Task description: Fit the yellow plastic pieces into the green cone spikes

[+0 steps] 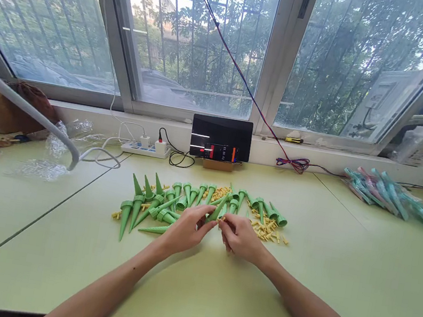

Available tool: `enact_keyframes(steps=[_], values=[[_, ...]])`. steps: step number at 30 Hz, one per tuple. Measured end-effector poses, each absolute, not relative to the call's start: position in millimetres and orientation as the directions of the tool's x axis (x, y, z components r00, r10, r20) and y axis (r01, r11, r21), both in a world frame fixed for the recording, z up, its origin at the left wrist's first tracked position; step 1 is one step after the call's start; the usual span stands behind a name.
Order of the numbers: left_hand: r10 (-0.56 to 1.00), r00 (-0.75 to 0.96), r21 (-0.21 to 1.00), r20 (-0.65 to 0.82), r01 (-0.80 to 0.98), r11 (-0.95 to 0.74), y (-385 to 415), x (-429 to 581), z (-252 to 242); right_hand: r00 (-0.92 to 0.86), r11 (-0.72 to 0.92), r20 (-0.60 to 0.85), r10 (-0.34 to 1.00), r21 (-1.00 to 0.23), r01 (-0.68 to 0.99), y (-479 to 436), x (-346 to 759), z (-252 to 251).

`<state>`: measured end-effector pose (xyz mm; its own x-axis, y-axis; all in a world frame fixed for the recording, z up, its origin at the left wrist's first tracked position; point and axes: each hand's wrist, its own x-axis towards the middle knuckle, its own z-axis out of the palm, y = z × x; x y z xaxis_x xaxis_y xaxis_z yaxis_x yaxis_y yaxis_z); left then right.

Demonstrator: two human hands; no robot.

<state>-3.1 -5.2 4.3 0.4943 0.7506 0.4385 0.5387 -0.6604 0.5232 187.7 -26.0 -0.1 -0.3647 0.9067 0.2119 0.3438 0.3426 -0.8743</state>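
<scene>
Workshop-like room, pale worktable (212,299) (below barred windows (194,69)), many green spikes (125,220), yellow fittings (264,232)

On the pale-green flat bench (337,277), my camera looks across green tapered plastic spikes (125,218) to a black rectangular glass-screened tablet (222,129) behind them. Small yellow branched plastic pieces (264,231) lie among the spikes and toward their right end. Farther back, I find a white oblong plastic power strip (161,153) left of the tablet.
</scene>
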Motion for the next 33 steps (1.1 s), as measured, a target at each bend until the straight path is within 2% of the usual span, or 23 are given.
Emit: enact_keyframes(steps=[33], values=[[0.746, 0.492, 0.535, 0.448, 0.521, -0.665, -2.9, -4.0, 1.3, -0.368, 0.288, 0.171, 0.914, -0.912, 0.292, -26.1, 187.6, 0.5]])
